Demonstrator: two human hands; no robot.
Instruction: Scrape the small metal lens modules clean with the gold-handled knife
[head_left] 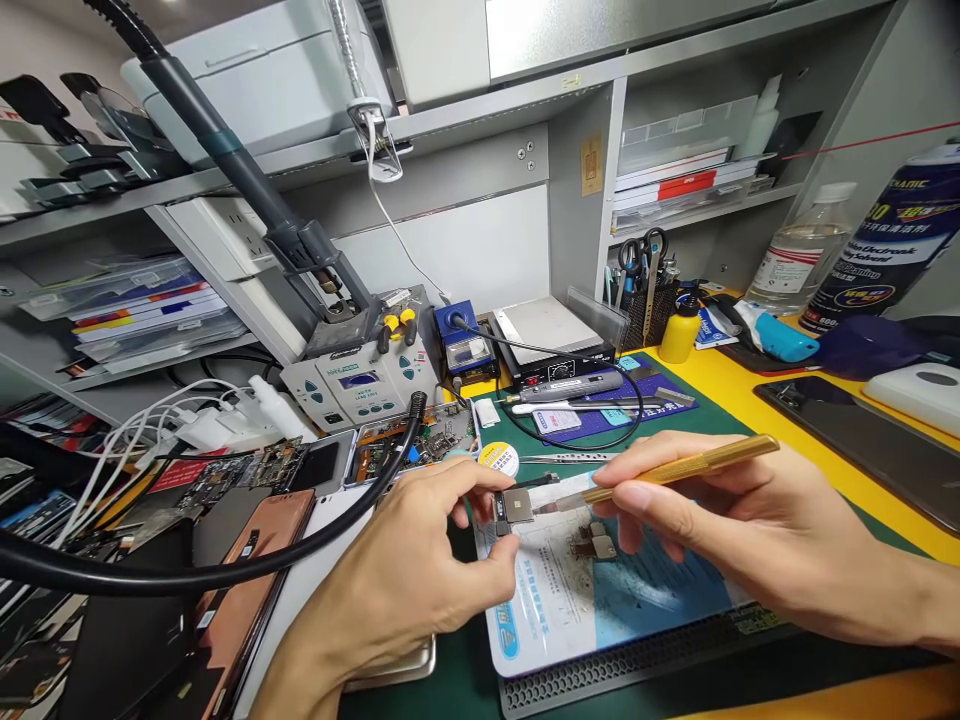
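Note:
My left hand (431, 560) pinches a small circuit board (517, 506) with a square metal-shielded chip on it, fingers along its left edge. In my right hand (742, 530) is a craft knife (675, 468) with a gold handle. Its blade points left and reaches the right edge of the board; whether the tip touches cannot be made out. Below both hands lies a white and blue printed card (547, 620). On that card, between my hands, rest small metal shield pieces (596, 541) among dark crumbs.
Tweezers (566, 458) lie just behind the card. A black hose (225, 577) crosses the left side, over phone parts. Behind stand a hot-air station (364, 380), a soldering iron (566, 387) and a hot plate (551, 335). A yellow bottle (679, 332) and a dark phone (870, 440) are at right.

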